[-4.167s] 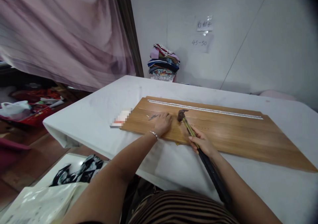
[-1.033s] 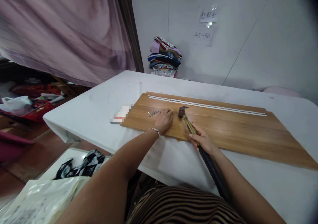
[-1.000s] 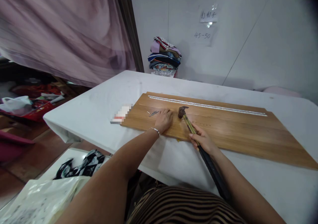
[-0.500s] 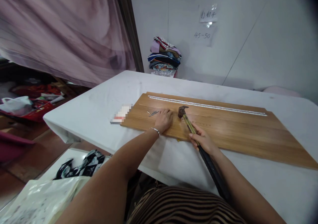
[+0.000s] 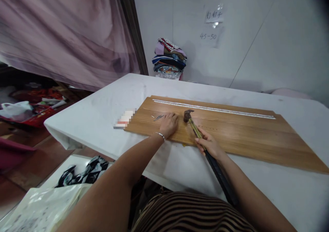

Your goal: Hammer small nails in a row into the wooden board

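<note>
The single view looks from the person's head, facing forward and down across the white table (image 5: pixel 95 122), near above it, toward the wall (image 5: pixel 200 64) behind.

The board (image 5: pixel 257 136) lies on the surface (image 5: pixel 87 122), across centre and right of the frame. Nails (image 5: pixel 158 117) lie on its left part, left of the hammer (image 5: pixel 194 129); strips (image 5: pixel 213 108) line its far side. Clothes (image 5: pixel 169 58) are stacked behind, upper centre.
</note>
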Demonstrator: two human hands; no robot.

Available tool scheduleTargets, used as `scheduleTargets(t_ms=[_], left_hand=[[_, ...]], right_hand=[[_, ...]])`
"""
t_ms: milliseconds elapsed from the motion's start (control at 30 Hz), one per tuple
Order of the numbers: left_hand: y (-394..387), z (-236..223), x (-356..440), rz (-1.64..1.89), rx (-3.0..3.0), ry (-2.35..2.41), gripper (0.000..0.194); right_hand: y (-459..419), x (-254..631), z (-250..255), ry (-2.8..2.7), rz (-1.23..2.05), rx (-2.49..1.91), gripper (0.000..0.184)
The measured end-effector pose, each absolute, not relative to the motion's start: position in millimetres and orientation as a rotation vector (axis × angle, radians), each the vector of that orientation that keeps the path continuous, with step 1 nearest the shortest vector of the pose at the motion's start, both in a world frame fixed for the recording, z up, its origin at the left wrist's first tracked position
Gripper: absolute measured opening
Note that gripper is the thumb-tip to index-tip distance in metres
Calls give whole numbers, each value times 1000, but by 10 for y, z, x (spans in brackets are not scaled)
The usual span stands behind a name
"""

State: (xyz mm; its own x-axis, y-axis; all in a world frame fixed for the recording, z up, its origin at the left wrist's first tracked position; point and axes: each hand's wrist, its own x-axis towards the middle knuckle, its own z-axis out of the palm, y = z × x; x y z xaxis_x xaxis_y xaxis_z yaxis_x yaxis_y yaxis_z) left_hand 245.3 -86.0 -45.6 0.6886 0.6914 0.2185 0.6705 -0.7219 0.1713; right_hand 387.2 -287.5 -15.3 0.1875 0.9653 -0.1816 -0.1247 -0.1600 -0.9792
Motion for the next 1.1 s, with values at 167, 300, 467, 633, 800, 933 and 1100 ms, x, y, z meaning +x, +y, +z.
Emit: scheduleTargets(t_ms=[167,300,467,633,800,933,1100], left_hand=[[-857,-460,2454,415,2810,1130,29],[-849,-467,2452,422,2815,1125,30],[-859,-449,2448,415,2811,1128,29],[-880,-428,2450,398,2810,1143,30],[-882,-431,2454,401,2812,1141,29],[-873,-435,2452,396,2819,1133,29],[-866,-447,2449,396,2816,1146,30]], right_hand=[[-2877,3869,-159,-883,1231,-1333,105],[-2880,3873,-160,-888,1230,-1332,106],[-2881,3877,-166,-882,1240,-1322,106],[-2886,3873,-164,-862,1238,-1327,111],[-2889,3868,-145,-887,1235,-1334,107],[-2888,3866,-141,-889,1214,-1336,102],[-2886,3864,-132,-897,1226,-1335,103]])
